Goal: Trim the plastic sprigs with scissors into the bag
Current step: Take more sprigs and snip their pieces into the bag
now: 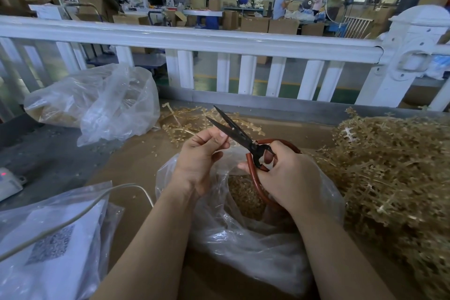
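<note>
Black-bladed scissors with red rubber-sleeved loop handles [246, 141] gripped in right hand [289, 178], fingers through the loops, blades parted, tips pointing up-left. Left hand [199, 153] just beside the blades, thumb and fingertips pinched together; what they pinch is too small to tell. Directly below both: open clear plastic bag [243, 226], trimmed bits inside. Right of grip: heap of tan plastic sprigs [389, 178].

whatever the left hand [203, 153] pinches at its fingertips is too thin to make out, perhaps a sprig stem. the right hand [289, 178] covers much of the scissors' [239, 135] red handles. below both hands, the bag's [243, 231] contents blur into a brown mass. right of the right hand, the sprig heap [394, 178] runs off the edge.
</note>
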Tool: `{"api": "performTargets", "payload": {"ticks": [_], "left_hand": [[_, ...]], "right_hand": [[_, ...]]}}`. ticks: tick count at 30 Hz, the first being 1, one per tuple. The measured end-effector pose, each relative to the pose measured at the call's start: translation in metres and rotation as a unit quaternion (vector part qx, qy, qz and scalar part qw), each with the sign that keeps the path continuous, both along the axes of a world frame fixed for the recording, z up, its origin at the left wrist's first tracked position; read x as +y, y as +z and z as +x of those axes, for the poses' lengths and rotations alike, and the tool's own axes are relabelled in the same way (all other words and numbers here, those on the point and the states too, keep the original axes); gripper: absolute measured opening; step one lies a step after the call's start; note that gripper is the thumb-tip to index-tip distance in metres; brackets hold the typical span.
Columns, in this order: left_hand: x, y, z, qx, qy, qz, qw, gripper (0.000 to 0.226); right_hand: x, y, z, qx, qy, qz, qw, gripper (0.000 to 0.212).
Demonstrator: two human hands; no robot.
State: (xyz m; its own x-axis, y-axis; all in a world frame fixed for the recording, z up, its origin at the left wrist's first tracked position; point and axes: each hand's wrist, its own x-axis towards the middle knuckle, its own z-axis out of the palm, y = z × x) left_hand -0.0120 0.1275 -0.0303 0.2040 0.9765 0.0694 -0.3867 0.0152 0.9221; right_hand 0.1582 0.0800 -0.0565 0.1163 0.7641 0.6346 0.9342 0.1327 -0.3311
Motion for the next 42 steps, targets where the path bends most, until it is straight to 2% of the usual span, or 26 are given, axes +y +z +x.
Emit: {"api": "performTargets", "payload": {"ticks": [4, 7, 14, 22, 27, 42], "left_hand": [[-0.001, 0.002, 0.001, 0.002, 0.017, 0.012, 1.000, 0.019], [0.000, 0.002, 0.001, 0.035, 0.043, 0.036, 0.998, 0.020], [-0.001, 0.000, 0.003, 0.075, 0.081, 0.072, 0.991, 0.025], [-0.003, 0.001, 0.002, 0.057, 0.074, 0.071, 0.993, 0.019], [-0.004, 0.003, 0.001, 0.052, 0.062, 0.067, 0.995, 0.031], [-0.006, 0.005, 0.001, 0.051, 0.058, 0.046, 0.996, 0.032]], "right_hand": [[-0.001, 0.000, 0.000, 0.001, -0.006, 0.012, 1.000, 0.069], [-0.001, 0.003, -0.002, 0.000, -0.016, 0.020, 1.000, 0.077], [-0.001, 0.007, -0.002, -0.007, -0.028, -0.004, 1.000, 0.062], [-0.003, 0.008, -0.002, -0.019, -0.034, -0.011, 0.999, 0.051], [-0.005, 0.011, -0.005, -0.010, -0.035, 0.013, 0.999, 0.051], [-0.004, 0.007, -0.003, -0.007, -0.010, 0.010, 1.000, 0.052]]}}
